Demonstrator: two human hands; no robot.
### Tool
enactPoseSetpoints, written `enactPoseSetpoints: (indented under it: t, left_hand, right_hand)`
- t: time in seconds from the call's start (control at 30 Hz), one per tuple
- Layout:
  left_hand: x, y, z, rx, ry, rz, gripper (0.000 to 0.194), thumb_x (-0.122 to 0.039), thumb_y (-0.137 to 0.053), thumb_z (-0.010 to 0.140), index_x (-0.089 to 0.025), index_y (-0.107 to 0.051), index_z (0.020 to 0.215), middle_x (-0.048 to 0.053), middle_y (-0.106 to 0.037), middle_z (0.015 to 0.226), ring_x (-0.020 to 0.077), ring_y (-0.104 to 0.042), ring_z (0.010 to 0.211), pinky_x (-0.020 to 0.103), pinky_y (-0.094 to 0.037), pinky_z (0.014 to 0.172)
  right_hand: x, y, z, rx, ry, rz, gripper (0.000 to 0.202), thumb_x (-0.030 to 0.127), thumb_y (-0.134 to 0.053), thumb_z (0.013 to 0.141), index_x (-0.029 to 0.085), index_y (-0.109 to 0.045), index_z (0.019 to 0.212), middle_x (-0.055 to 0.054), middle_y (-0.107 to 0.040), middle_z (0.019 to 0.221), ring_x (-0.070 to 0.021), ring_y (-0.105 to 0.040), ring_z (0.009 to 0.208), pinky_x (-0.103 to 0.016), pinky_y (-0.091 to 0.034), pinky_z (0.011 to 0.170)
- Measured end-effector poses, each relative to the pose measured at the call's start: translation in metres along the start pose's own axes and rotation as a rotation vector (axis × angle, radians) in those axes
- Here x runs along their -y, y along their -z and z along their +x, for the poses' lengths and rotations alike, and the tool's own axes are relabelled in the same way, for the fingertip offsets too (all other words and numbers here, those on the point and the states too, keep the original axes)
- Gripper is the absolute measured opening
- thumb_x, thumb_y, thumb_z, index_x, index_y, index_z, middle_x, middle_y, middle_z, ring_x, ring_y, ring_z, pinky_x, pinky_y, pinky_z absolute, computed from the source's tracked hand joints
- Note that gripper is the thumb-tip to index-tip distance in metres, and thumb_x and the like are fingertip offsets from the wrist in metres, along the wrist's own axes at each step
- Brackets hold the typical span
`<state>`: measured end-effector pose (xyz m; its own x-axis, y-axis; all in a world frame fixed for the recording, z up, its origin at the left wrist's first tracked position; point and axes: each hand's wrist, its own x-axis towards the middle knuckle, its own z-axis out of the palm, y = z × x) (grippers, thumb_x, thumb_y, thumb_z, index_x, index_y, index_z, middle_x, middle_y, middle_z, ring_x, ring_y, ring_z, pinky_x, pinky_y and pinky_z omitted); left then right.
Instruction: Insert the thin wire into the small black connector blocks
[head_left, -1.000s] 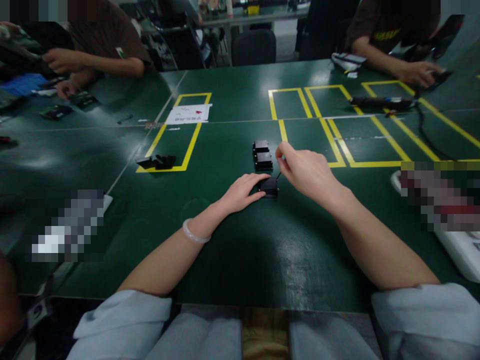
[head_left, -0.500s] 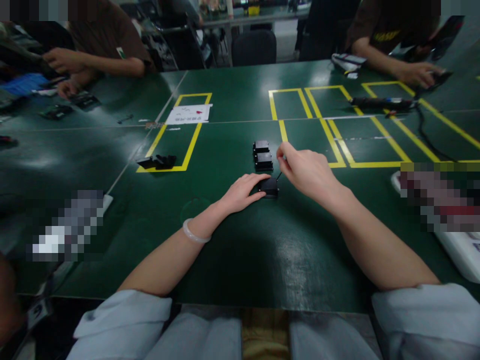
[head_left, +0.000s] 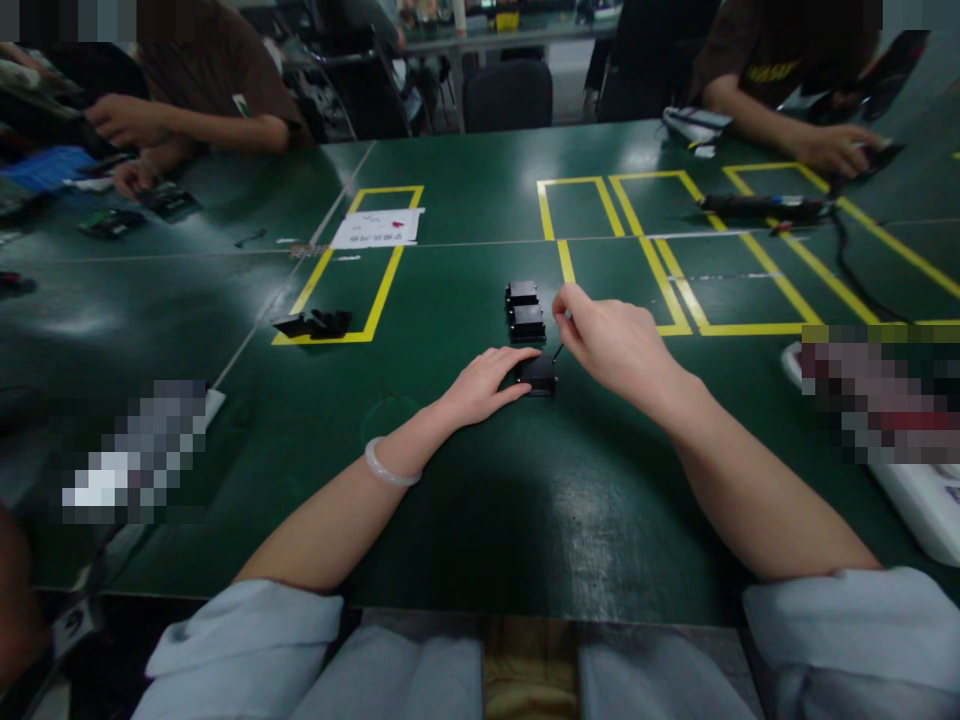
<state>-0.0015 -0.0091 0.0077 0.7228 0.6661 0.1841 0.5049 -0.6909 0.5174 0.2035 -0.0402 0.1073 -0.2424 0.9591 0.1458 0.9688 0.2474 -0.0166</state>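
Pinned flat under our left hand (head_left: 484, 385), fingers together and pressing rather than curled around it, was a small black part (head_left: 538, 375) on the green table (head_left: 525, 520), at twelve o'clock from us. Our right hand (head_left: 611, 345) hovered just at two o'clock of that part, thumb and forefinger pinched together near a thin black wire (head_left: 556, 352) that rose from it; whether the fingertips actually held the wire we could not tell, the pinch being too small to read.

We judged the step in hand to be steadying the part while working its wire. The next move would call for a firm left hand and a fine, straight pull or push by the right fingertips.

Just beyond, still at twelve o'clock, two more black parts (head_left: 524, 309) sat touching in a short row. At ten o'clock another black piece (head_left: 313, 324) lay on the corner of a yellow outline (head_left: 386, 275), with a white sheet (head_left: 377, 228) at its far end. Farther off, at ten and two o'clock, other people's hands (head_left: 120, 120) worked at their own places, well apart from ours.
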Motion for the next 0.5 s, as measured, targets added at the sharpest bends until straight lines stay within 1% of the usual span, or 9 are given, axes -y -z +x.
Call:
enactPoseSetpoints:
  t: [0.17, 0.33, 0.5]
  left_hand:
    - [0.0011, -0.0007, -0.0003, -0.010, -0.005, -0.002, 0.048, -0.041, -0.051, 0.099, -0.023, -0.046, 0.142, 0.010, -0.060, 0.135, 0.0272, -0.056, 0.118, 0.041, -0.043, 0.101]
    - [0.0013, -0.0009, -0.0003, -0.005, -0.003, 0.002, 0.048, -0.043, -0.050, 0.099, -0.022, -0.046, 0.142, 0.010, -0.059, 0.135, 0.0270, -0.055, 0.118, 0.041, -0.044, 0.101]
    - [0.0008, -0.0008, 0.0000, -0.004, -0.001, 0.002, 0.048, -0.041, -0.051, 0.098, -0.023, -0.046, 0.142, 0.009, -0.059, 0.135, 0.0270, -0.056, 0.119, 0.041, -0.044, 0.101]
  right_hand:
    - [0.0005, 0.0005, -0.0009, -0.012, 0.006, 0.015, 0.037, 0.032, -0.026, 0.099, 0.020, -0.053, 0.121, -0.009, -0.072, 0.094, -0.0209, -0.063, 0.074, -0.029, -0.028, 0.060]
    - [0.0012, 0.0011, -0.0017, -0.014, 0.002, -0.013, 0.039, 0.041, -0.026, 0.101, 0.020, -0.055, 0.115, -0.009, -0.072, 0.087, -0.0215, -0.064, 0.073, -0.029, -0.024, 0.057]
    - [0.0008, 0.0006, -0.0014, -0.019, -0.002, -0.016, 0.037, 0.033, -0.024, 0.100, 0.019, -0.053, 0.119, -0.009, -0.073, 0.091, -0.0196, -0.063, 0.071, -0.029, -0.023, 0.057]
